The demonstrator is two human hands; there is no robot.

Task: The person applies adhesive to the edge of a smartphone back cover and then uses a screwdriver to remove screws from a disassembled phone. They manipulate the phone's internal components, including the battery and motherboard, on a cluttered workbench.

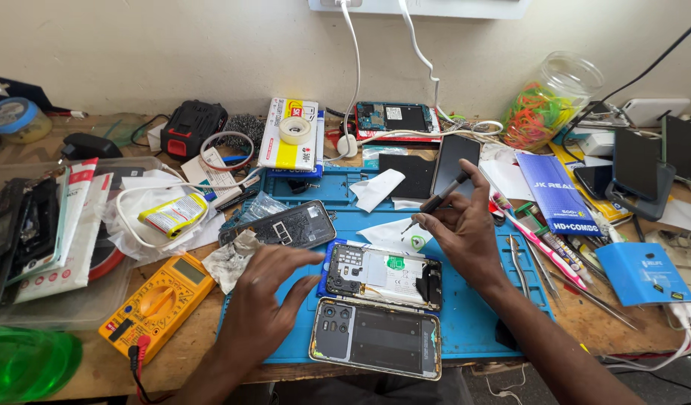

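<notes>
Two hands at work: right hand [465, 229] pinches screwdriver [435, 202], tip at 7 o'clock; left hand [266, 292] spread, fingertips touching opened phone [383, 274] mid-mat. Phone looks light, stiff, fragile; grip edges, avoid circuitry.

A phone repair workbench in a small workshop is shown. A blue silicone repair mat [465, 315] is laid on a worn wooden bench [188, 337] and is covered with an opened smartphone [385, 275], a detached back cover [375, 337] and a bare phone frame [285, 225]. The trade is confirmed by a yellow multimeter [158, 296], tweezers [519, 264], a tape roll [294, 130] and a jar of rubber bands [548, 101] set against a plain wall [173, 45].
</notes>
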